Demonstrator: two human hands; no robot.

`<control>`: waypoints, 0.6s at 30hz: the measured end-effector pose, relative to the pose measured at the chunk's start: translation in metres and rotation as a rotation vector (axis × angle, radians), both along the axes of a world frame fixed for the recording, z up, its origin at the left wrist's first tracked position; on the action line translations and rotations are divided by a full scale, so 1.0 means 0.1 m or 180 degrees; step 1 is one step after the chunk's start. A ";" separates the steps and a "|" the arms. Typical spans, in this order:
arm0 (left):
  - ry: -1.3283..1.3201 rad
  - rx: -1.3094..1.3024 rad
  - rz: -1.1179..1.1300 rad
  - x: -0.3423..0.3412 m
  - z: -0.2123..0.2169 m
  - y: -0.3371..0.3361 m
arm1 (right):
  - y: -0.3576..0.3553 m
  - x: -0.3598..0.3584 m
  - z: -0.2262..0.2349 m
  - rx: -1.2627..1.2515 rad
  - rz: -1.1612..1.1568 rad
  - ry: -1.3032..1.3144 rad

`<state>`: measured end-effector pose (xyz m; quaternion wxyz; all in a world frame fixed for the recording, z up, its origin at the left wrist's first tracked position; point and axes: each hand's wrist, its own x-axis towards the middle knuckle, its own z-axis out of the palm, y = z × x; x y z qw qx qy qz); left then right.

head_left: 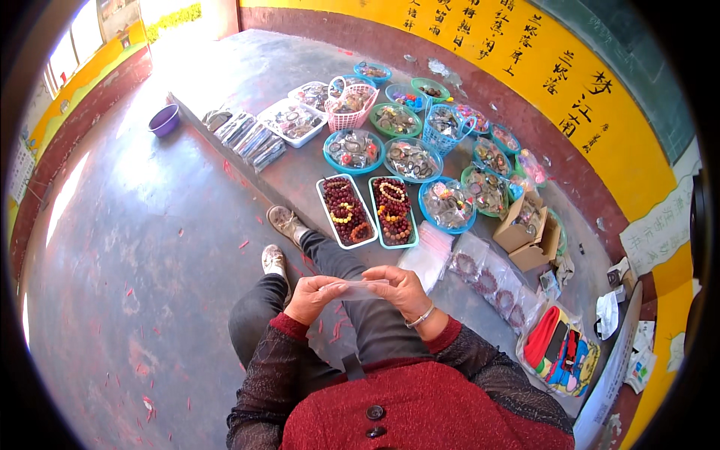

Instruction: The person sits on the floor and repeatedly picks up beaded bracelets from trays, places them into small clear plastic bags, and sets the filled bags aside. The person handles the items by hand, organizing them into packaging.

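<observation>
Between my two hands, above my lap, a small clear plastic bag (358, 290) is stretched sideways. My left hand (309, 298) pinches one end of it, and my right hand (403, 291), with a bracelet at the wrist, pinches the other. Whether anything lies inside the bag I cannot tell. Just beyond my knees stand a white tray (324, 196) and a pale green tray (415, 235), both filled with dark red bead bracelets and a few yellow and orange ones. Beside my right hand lies a stack of clear plastic bags (426, 257).
Blue basins (448, 227), green basins (373, 112) and a pink basket (349, 121) of bagged trinkets crowd the raised floor. Bagged bracelets (487, 281), a cardboard box (517, 236) and a colourful bag (559, 349) lie to the right. A purple basin (164, 120) sits far left.
</observation>
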<state>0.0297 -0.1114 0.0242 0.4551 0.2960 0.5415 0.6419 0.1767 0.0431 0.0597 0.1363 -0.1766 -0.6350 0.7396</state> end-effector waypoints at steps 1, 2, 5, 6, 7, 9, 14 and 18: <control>0.0038 0.0004 0.0009 0.00 0.00 -0.01 | 0.04 0.01 -0.01 0.0150 0.0021 -0.0063; 0.0176 -0.0042 -0.0017 0.00 0.01 0.00 | 0.07 0.01 -0.01 0.0300 0.0042 -0.0127; 0.0570 -0.0185 -0.0129 0.02 -0.01 0.01 | 0.12 0.02 0.03 0.1484 0.0274 -0.0043; 0.0690 -0.0235 -0.0187 0.03 -0.03 0.01 | 0.12 0.03 0.02 0.1385 0.0394 -0.0122; 0.0816 -0.0282 -0.0252 0.04 -0.05 0.02 | 0.13 0.04 -0.01 0.1289 0.0504 -0.0195; 0.0912 -0.0206 -0.0279 0.06 -0.03 0.04 | 0.13 0.06 -0.09 0.0954 0.0668 -0.0316; 0.0891 -0.0339 -0.0342 0.04 0.00 0.01 | 0.10 0.05 -0.06 0.0448 0.0881 -0.0408; 0.0412 -0.0424 -0.0474 0.02 0.01 0.00 | 0.13 0.05 -0.08 0.0523 0.0968 -0.0445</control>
